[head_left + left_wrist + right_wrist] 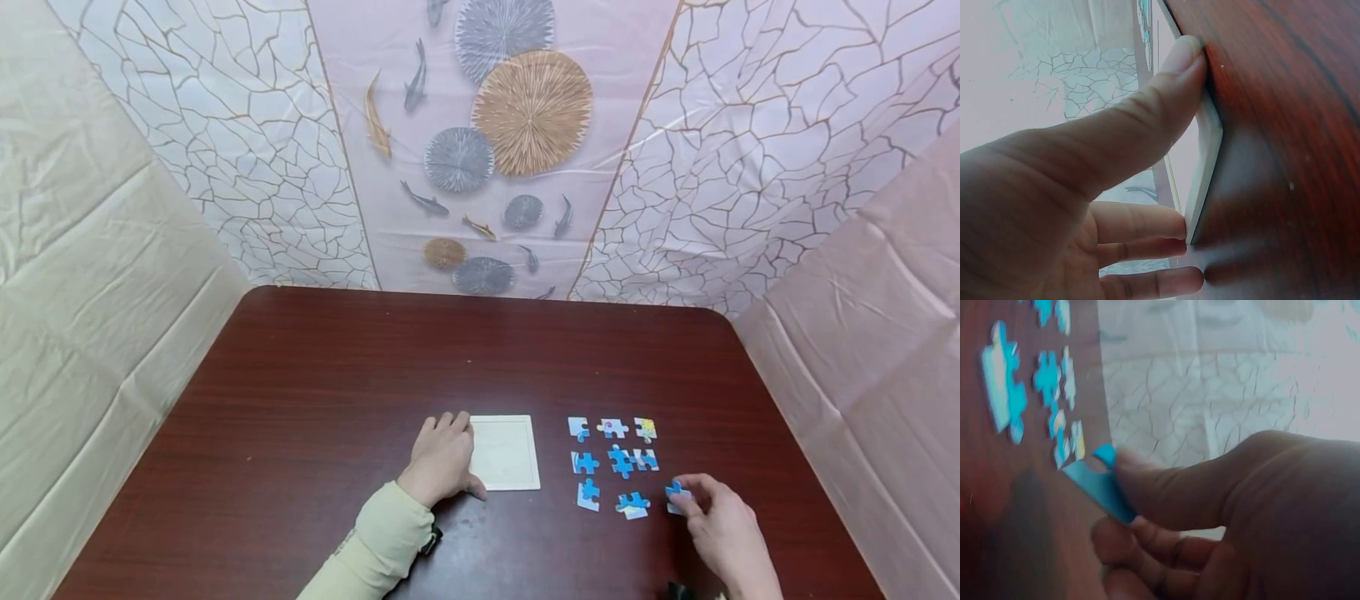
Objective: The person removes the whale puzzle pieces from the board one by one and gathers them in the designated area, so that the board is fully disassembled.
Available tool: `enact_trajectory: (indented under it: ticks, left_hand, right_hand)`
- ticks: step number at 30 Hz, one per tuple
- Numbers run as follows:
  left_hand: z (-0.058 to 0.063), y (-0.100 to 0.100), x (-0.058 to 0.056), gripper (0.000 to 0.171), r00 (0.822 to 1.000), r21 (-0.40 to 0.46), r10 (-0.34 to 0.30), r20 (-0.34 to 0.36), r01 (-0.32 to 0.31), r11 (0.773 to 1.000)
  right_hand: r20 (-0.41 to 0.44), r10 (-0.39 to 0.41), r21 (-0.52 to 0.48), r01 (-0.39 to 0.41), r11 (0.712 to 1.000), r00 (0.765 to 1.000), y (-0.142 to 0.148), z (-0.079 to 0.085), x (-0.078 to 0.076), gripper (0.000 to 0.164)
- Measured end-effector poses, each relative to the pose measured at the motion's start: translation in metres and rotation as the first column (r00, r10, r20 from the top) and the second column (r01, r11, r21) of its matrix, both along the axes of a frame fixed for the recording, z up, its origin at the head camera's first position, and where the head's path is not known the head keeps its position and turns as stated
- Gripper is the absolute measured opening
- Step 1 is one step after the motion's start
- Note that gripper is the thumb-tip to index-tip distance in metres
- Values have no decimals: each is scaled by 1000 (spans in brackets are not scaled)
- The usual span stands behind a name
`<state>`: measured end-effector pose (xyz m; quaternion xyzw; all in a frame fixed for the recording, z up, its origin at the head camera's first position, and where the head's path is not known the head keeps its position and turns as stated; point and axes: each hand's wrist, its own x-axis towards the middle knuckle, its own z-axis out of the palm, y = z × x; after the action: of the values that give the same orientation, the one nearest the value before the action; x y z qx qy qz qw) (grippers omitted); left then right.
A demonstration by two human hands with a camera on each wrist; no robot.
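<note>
At the left side of a shallow white square frame (504, 452) is my left hand (441, 458). Its thumb (1188, 53) lies against the near edge, and its straight fingers reach along the left side, fingertips right at the rim. My right hand (723, 517) pinches a blue and white jigsaw piece (676, 497) between thumb and fingers at the right end of the loose pieces. In the right wrist view this jigsaw piece (1102, 490) is tilted, its lower edge close to the fingertips. Part of it is hidden behind the thumb.
Several loose jigsaw pieces (621, 461) lie in rough rows between the white frame and my right hand. They are mostly blue and white, one with yellow (645, 428). The dark red wooden table (337, 375) is bordered by patterned cloth walls (480, 167).
</note>
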<state>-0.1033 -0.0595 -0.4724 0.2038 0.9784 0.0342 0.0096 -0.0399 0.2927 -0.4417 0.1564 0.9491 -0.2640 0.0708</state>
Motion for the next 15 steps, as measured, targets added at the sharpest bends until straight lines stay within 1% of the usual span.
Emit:
enact_trajectory:
  ticks: [3,8,15]
  left_hand:
    - [0,0,0,74,1000,-2,0,-4,0,1000]
    - [0,0,0,75,1000,-6,2,-2,-2,1000]
    - [1,1,-1,75,1000,-14,8,10,-8,1000]
  right_hand:
    - [24,-16,-4,17,1000,1000,7,-5,2,32]
    - [8,-50,-18,50,999,999,11,-12,3,30]
    - [47,-26,-29,28,999,999,10,-17,0,22]
